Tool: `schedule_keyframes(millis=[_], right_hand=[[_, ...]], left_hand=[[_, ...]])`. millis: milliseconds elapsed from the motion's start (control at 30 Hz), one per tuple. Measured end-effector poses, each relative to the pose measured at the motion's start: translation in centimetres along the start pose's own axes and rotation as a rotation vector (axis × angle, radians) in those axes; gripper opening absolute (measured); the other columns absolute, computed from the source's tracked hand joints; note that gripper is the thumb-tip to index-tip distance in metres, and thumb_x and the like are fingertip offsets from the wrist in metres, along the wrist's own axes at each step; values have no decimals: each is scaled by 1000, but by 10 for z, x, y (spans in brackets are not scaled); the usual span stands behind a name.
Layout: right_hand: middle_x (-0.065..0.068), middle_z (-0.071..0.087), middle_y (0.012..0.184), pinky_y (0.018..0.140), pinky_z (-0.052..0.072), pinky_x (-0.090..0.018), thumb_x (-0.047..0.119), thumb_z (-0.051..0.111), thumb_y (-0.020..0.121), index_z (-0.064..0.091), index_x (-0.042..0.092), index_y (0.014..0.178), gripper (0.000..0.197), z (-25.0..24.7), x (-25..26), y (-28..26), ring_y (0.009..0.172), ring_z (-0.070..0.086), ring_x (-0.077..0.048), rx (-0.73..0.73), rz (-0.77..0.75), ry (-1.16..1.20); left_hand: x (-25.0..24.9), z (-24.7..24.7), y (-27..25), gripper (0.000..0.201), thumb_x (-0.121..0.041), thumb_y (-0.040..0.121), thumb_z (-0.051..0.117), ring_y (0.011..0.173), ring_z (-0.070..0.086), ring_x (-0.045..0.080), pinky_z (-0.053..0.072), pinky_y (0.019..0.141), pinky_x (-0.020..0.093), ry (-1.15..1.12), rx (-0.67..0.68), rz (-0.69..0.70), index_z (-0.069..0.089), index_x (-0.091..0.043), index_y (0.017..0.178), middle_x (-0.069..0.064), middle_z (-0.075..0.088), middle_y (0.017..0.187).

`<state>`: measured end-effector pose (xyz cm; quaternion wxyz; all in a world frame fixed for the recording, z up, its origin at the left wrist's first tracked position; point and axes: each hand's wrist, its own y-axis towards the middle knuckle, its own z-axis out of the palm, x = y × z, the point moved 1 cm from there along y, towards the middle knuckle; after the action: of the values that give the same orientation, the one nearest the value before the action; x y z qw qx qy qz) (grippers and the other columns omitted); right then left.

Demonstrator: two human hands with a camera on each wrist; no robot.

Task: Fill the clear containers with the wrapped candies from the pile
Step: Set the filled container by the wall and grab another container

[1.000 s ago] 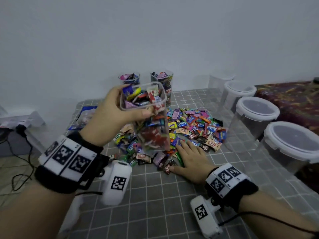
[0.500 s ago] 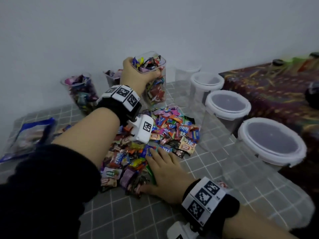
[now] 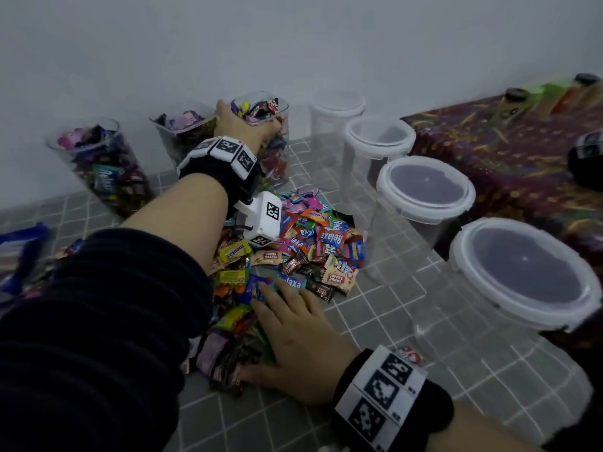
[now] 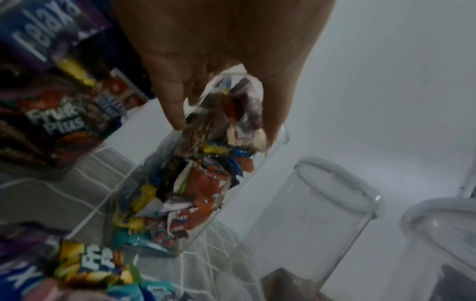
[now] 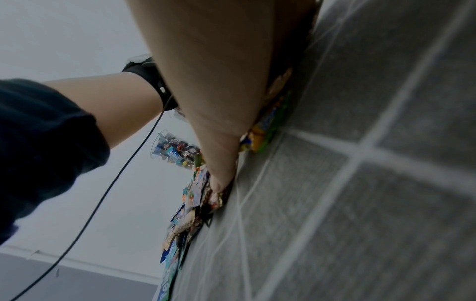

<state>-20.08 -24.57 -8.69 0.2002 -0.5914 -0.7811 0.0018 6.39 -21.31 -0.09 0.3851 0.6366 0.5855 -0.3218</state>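
The filled candy container [image 3: 261,138], gripped by the left hand [image 3: 241,125], has been carried from above the candy pile [image 3: 293,256] to the back row at 12 o'clock, beside two full ones; an empty container is needed next. The right hand [image 3: 293,340] stays flat, fingers spread, on the pile.

A loose pile of wrapped candies [image 3: 293,256] in many colours lies spread on the grey gridded bench [image 3: 375,321], several wrappers reading "Relaxa", "mentos" and "Coffee Candy". Behind it, near the wall, three clear containers stand open-topped and packed with candies: one far left [image 3: 98,164], one in the middle [image 3: 182,132], and a full one [image 3: 270,138] on the right. To the right, an empty open container [image 3: 332,125] leads a line of three lidded empty ones [image 3: 424,190].
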Motion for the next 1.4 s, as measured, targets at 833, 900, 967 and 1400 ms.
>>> schedule_keyframes(millis=[833,900,967,1400], right_hand=[[-2,3,159,117,-7,-48,63,47,86,11,16,151,88,7,-4,3,145,-10,-21,-87,-35,36],[-2,3,159,117,-8,-48,63,48,86,11,16,151,88,7,-4,3,145,-10,-20,-91,-39,46],[-2,2,159,116,-8,-48,62,48,86,11,16,151,87,6,-4,3,145,-10,-20,-98,-39,54],[0,-2,159,117,-6,-46,65,44,86,8,18,151,88,6,-3,3,145,-11,-19,-45,-4,-9]], left_hand=[[-70,57,-23,73,-48,88,55,141,25,30,22,113,39,572,364,436,22,-26,149,9,11,158],[-67,58,-23,65,-38,91,54,140,28,30,22,112,37,574,340,448,26,-24,148,9,13,157],[-66,56,-23,63,-35,91,55,139,28,30,21,112,34,569,316,453,29,-22,147,10,16,157],[-72,7,-52,55,-31,90,60,136,36,19,25,111,25,244,56,495,44,-15,140,3,38,149]])
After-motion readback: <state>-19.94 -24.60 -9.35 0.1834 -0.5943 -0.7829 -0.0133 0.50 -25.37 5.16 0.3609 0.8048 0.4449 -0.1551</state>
